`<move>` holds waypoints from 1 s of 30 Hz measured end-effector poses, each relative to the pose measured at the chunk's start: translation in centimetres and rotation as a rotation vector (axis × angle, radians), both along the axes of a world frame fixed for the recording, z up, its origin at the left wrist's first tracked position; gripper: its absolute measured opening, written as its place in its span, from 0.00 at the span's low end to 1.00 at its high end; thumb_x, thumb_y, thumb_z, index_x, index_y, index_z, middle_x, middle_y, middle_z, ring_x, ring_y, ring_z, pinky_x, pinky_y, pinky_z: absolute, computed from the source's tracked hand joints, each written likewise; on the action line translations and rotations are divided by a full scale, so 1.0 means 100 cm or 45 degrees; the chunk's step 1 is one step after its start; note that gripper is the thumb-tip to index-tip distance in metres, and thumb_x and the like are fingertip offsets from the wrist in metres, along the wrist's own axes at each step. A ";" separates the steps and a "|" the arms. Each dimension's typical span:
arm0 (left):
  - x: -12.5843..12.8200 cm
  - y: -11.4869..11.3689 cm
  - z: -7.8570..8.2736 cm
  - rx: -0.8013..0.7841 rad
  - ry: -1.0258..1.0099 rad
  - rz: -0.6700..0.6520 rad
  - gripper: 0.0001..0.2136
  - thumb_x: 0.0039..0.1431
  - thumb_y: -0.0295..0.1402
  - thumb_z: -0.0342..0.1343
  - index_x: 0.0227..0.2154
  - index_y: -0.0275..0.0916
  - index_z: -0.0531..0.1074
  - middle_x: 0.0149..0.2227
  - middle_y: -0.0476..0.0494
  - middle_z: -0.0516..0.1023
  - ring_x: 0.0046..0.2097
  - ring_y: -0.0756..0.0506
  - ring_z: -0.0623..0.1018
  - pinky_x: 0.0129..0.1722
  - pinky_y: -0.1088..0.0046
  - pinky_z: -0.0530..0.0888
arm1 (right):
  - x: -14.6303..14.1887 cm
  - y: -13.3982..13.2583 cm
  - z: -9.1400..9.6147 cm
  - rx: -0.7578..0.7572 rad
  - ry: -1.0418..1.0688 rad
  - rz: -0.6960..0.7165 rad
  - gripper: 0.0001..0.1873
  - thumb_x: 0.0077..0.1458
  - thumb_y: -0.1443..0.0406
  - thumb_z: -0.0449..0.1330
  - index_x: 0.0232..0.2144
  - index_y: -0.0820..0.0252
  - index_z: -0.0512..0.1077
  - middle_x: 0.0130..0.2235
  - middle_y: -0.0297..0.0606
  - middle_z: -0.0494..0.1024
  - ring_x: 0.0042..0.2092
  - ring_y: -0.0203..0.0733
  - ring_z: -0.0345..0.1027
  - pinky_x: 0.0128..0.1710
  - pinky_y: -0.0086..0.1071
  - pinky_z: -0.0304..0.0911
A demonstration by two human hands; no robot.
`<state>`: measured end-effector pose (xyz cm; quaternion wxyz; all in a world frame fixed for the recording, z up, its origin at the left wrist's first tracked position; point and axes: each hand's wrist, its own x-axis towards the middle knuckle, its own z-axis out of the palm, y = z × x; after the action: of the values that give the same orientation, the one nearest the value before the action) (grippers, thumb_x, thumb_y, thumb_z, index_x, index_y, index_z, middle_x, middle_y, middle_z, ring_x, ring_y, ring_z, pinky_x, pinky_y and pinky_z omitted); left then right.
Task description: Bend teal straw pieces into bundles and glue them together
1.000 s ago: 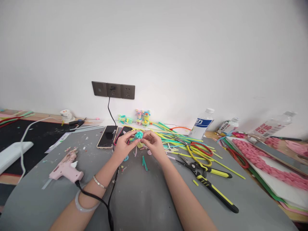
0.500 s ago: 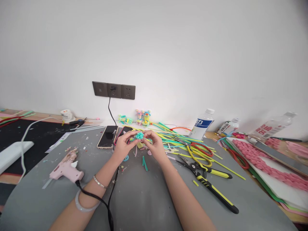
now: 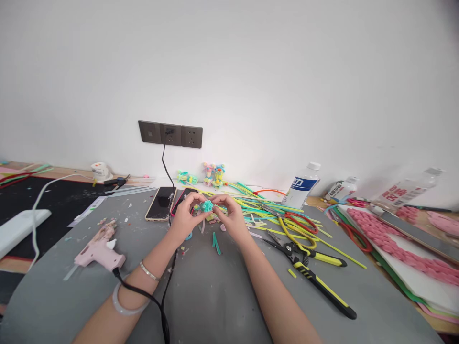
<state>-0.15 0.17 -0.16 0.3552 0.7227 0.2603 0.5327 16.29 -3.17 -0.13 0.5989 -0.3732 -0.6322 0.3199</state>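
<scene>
A small fluffy teal pipe-cleaner piece (image 3: 207, 206) is held up between my two hands, above the grey table. My left hand (image 3: 187, 216) pinches it from the left with thumb and fingers. From the other side, my right hand (image 3: 230, 215) closes thumb and fingertips on it. Its underside and parts behind my fingers are hidden. Just below lie a bent teal pipe-cleaner strip (image 3: 216, 243) and small scraps. Behind my hands spreads a pile of yellow and teal pipe cleaners (image 3: 251, 203).
A pink glue gun (image 3: 100, 253) lies at left, its black cord crossing my left forearm. At right are yellow-black pliers (image 3: 315, 282) and red-handled scissors (image 3: 301, 223). Phones (image 3: 160, 204), a bottle (image 3: 301, 186) and small pipe-cleaner figures (image 3: 214, 175) stand or lie farther back.
The teal piece has turned slightly between my fingertips and looks rounder. Both hands stay almost in place; the whole view has shifted very slightly.
</scene>
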 end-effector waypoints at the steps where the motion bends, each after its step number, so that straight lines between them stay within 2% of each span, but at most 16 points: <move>1: 0.000 0.000 0.000 0.025 -0.001 0.006 0.10 0.52 0.28 0.64 0.35 0.41 0.69 0.38 0.46 0.73 0.44 0.45 0.75 0.47 0.68 0.72 | 0.000 0.000 0.000 0.005 0.002 -0.002 0.06 0.57 0.60 0.61 0.36 0.54 0.70 0.43 0.41 0.76 0.46 0.47 0.72 0.40 0.41 0.74; 3: 0.000 -0.001 0.002 0.045 -0.007 0.006 0.10 0.53 0.28 0.64 0.34 0.41 0.67 0.41 0.44 0.73 0.47 0.44 0.75 0.49 0.67 0.72 | 0.000 0.001 0.000 0.018 0.008 -0.008 0.06 0.58 0.60 0.61 0.36 0.54 0.71 0.43 0.41 0.76 0.45 0.47 0.72 0.41 0.42 0.73; 6: 0.000 -0.004 0.004 -0.027 -0.015 -0.038 0.12 0.54 0.30 0.63 0.34 0.42 0.62 0.46 0.40 0.77 0.52 0.42 0.76 0.52 0.63 0.72 | 0.000 0.001 0.001 0.073 0.012 -0.047 0.05 0.60 0.60 0.60 0.36 0.54 0.71 0.41 0.40 0.77 0.45 0.46 0.73 0.46 0.42 0.70; 9: 0.000 -0.007 0.004 -0.091 -0.001 -0.080 0.13 0.55 0.30 0.63 0.34 0.43 0.60 0.46 0.40 0.80 0.53 0.41 0.78 0.53 0.62 0.72 | 0.000 0.002 0.001 0.112 0.038 -0.086 0.05 0.60 0.60 0.59 0.36 0.55 0.71 0.40 0.40 0.77 0.45 0.46 0.73 0.47 0.41 0.69; 15: -0.002 -0.005 0.001 -0.063 0.053 0.016 0.17 0.55 0.32 0.63 0.48 0.42 0.69 0.49 0.39 0.80 0.55 0.40 0.77 0.56 0.62 0.72 | 0.000 0.002 0.001 0.046 0.092 -0.013 0.09 0.61 0.57 0.59 0.39 0.54 0.71 0.41 0.41 0.77 0.46 0.46 0.73 0.49 0.41 0.68; 18: -0.003 -0.003 0.000 -0.049 0.132 0.063 0.15 0.57 0.34 0.62 0.47 0.41 0.75 0.51 0.40 0.80 0.54 0.39 0.78 0.55 0.62 0.72 | 0.000 0.000 0.001 -0.014 0.086 0.072 0.13 0.60 0.56 0.60 0.45 0.52 0.70 0.46 0.41 0.77 0.50 0.47 0.72 0.50 0.43 0.69; 22: -0.002 -0.004 0.002 -0.047 0.178 0.084 0.17 0.56 0.35 0.62 0.49 0.41 0.77 0.51 0.39 0.81 0.52 0.38 0.79 0.52 0.63 0.74 | 0.001 0.000 0.000 -0.106 0.049 0.080 0.20 0.56 0.55 0.64 0.50 0.50 0.69 0.49 0.41 0.75 0.51 0.49 0.70 0.42 0.40 0.74; 24: -0.002 -0.004 0.002 -0.069 0.175 0.087 0.23 0.56 0.35 0.62 0.55 0.41 0.72 0.50 0.39 0.81 0.50 0.39 0.80 0.50 0.64 0.75 | 0.001 0.001 -0.001 -0.125 0.039 0.094 0.21 0.55 0.56 0.65 0.50 0.50 0.70 0.51 0.41 0.74 0.51 0.49 0.70 0.40 0.37 0.74; 27: -0.001 -0.004 -0.001 -0.094 0.141 0.067 0.34 0.56 0.35 0.61 0.65 0.41 0.59 0.47 0.39 0.82 0.49 0.42 0.80 0.49 0.66 0.75 | 0.001 0.001 -0.002 -0.139 0.031 0.142 0.18 0.56 0.57 0.64 0.49 0.51 0.72 0.52 0.41 0.74 0.50 0.47 0.69 0.39 0.36 0.74; 30: -0.001 -0.002 -0.005 -0.103 0.164 0.039 0.36 0.57 0.35 0.61 0.67 0.41 0.54 0.48 0.39 0.82 0.49 0.42 0.80 0.49 0.67 0.74 | 0.001 0.000 0.000 -0.157 0.019 0.187 0.17 0.56 0.56 0.64 0.48 0.51 0.74 0.51 0.41 0.74 0.49 0.46 0.69 0.39 0.35 0.73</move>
<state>-0.24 -0.02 -0.68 0.3582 0.7366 0.3151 0.4794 16.38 -3.16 -0.15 0.5543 -0.3598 -0.6325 0.4040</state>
